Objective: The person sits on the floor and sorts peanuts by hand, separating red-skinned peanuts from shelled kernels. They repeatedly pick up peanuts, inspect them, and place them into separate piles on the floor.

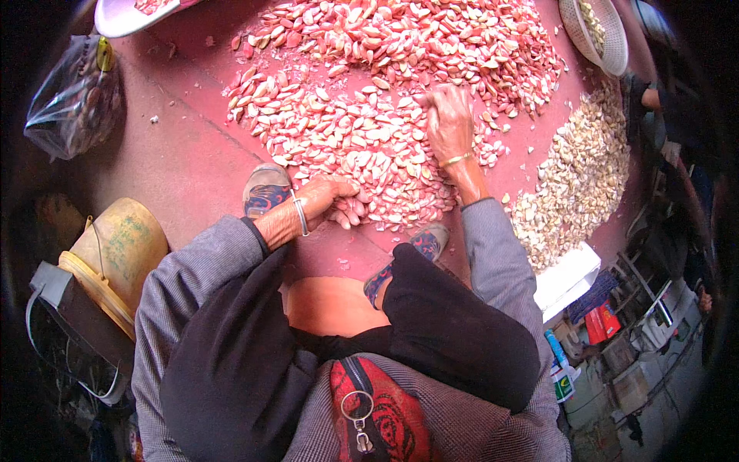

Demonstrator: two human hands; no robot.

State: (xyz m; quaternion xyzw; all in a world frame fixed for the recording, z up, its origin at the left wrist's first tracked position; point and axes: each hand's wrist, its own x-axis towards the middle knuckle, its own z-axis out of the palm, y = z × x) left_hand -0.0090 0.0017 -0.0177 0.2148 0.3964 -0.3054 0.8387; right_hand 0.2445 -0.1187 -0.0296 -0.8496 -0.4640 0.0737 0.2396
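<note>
A wide spread of flat oval pieces, pink and white like large seeds or cloves (362, 127), lies on the reddish floor before me. At its near left edge is my left hand (329, 202), wearing a pale bangle; its fingers are curled together among the pieces, and what they hold is hidden. Farther right and forward, my right hand (450, 122), with a gold-coloured bangle, bends over the pile. Its fingers are drawn in, the index finger toward the pieces; anything between them cannot be made out.
Paler, cream-coloured pieces (573, 181) form a heap on the right, below a white colander (604, 42). A white box (568, 279) stands at its near end. On the left are a clear plastic bag (77, 100) and a yellowish bucket (127, 242). My shoes (267, 189) flank the near edge.
</note>
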